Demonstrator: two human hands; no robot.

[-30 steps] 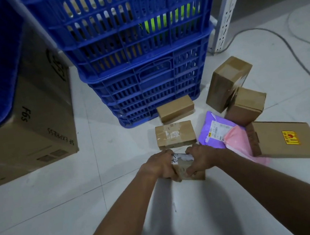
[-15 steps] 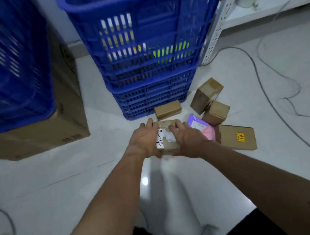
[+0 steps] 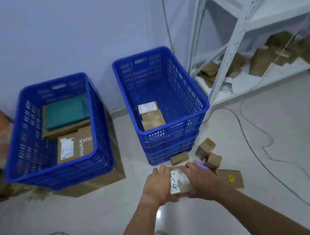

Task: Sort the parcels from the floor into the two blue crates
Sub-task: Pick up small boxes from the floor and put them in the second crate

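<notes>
**As both hands hold one parcel, two crates stand open at the wall**

Where the pale, glossy floor (image 3: 275, 160) meets a plain light wall (image 3: 58, 31), two blue crates stand side by side and apart. The left crate (image 3: 57, 168) rests on a cardboard carton (image 3: 99, 183); the right crate (image 3: 168, 135) sits on a third blue crate (image 3: 167, 153). White metal shelving (image 3: 237, 26) at the right carries loose brown cardboard, and dark cables (image 3: 250, 123) trail across the floor.

Counts:
- The left crate holds three parcels: a green flat parcel (image 3: 65, 112), a brown box (image 3: 62, 130) beneath it and a lettered box (image 3: 74, 144).
- The right crate shows a white-labelled parcel (image 3: 147, 107) touching a brown parcel (image 3: 153, 119).
- Five parcels lie on the floor near the right stack: a small box (image 3: 179, 157), a tilted box (image 3: 204, 148), a cube-like box (image 3: 213, 161), a flat box with a yellow sticker (image 3: 230, 178) and a purple mailer (image 3: 199, 163), mostly hidden.

The held parcel (image 3: 186, 187), brown with a hand-marked white label, is in front of the right stack. The left hand (image 3: 158, 186) grasps its left side and the right hand (image 3: 201, 182) grips its right side.
</notes>
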